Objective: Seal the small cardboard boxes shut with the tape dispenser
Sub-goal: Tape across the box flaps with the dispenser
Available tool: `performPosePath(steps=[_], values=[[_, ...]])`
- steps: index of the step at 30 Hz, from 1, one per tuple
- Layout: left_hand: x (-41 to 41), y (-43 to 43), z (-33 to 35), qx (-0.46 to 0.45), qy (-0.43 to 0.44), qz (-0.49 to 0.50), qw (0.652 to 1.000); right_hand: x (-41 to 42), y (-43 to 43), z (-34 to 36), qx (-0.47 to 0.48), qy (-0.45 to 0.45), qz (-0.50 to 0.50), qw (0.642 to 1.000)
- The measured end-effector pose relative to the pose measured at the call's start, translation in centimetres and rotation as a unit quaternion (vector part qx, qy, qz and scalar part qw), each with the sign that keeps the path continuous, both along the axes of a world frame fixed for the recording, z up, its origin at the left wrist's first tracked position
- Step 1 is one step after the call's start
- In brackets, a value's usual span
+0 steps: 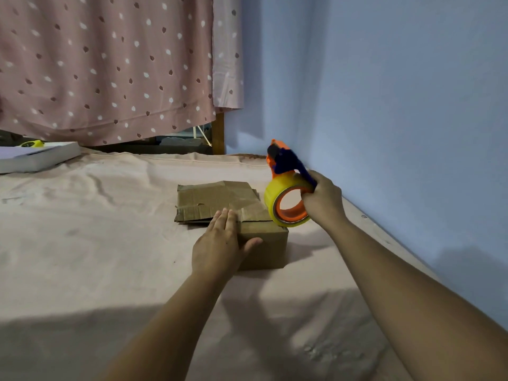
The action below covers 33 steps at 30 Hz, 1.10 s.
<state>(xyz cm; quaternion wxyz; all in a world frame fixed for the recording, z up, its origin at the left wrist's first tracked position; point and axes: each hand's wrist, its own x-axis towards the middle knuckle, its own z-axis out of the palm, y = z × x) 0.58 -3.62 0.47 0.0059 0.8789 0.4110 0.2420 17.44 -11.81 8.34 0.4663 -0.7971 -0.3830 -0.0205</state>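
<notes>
A small brown cardboard box (265, 244) sits on the pink sheet in the middle of the view. My left hand (222, 243) lies flat on its top with straight fingers, thumb against the front face. A strip of clear tape runs across the top beside my fingers. Behind it lies flattened cardboard (214, 200). My right hand (321, 200) grips the handle of an orange and blue tape dispenser (287, 188) with a yellowish tape roll, held just above the box's far right corner.
The pink sheet (110, 243) covers the whole surface. A blue wall (398, 105) runs close along the right. A white flat box (38, 158) with a yellow object on it lies at the far left. A dotted pink curtain (110, 64) hangs behind.
</notes>
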Motion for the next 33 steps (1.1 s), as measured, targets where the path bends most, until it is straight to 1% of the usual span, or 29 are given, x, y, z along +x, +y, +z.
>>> performPosePath(steps=[2,4,7,9,11,14,18,23,27,29,33], values=[[0.0,-0.1,0.0,-0.004,-0.005,-0.001,1.0,0.3,0.2,-0.7,0.044,0.085,-0.001,0.995],[0.0,-0.2,0.0,-0.009,-0.008,-0.002,1.0,0.3,0.5,-1.6,0.085,0.181,-0.01,0.98],[0.1,-0.1,-0.1,-0.009,-0.009,-0.002,1.0,-0.2,1.1,-3.4,0.147,0.334,-0.002,0.931],[0.1,-0.1,-0.2,-0.01,-0.01,0.0,1.0,-0.6,1.4,-4.3,0.182,0.39,-0.003,0.903],[0.1,-0.1,-0.3,-0.008,-0.009,0.003,1.0,-0.6,1.6,-4.5,0.192,0.393,-0.013,0.899],[0.1,0.0,-0.4,-0.007,-0.014,0.001,1.0,0.1,1.6,-3.7,0.183,0.358,-0.023,0.915],[0.0,0.1,-0.5,-0.011,-0.023,-0.007,1.0,0.9,1.9,-2.3,0.146,0.307,-0.028,0.94],[0.0,0.4,-0.7,-0.01,-0.036,-0.013,0.999,1.5,1.8,-2.0,0.14,0.269,-0.054,0.951],[0.1,0.5,-0.9,-0.002,-0.052,-0.017,0.999,3.1,0.0,-2.5,0.135,0.204,-0.079,0.967],[0.1,0.5,-1.0,0.001,-0.051,-0.017,0.999,3.4,-0.6,-3.2,0.127,0.201,-0.085,0.968],[0.1,0.4,-1.0,0.0,-0.043,-0.011,0.999,3.2,-1.0,-4.9,0.128,0.233,-0.088,0.96]])
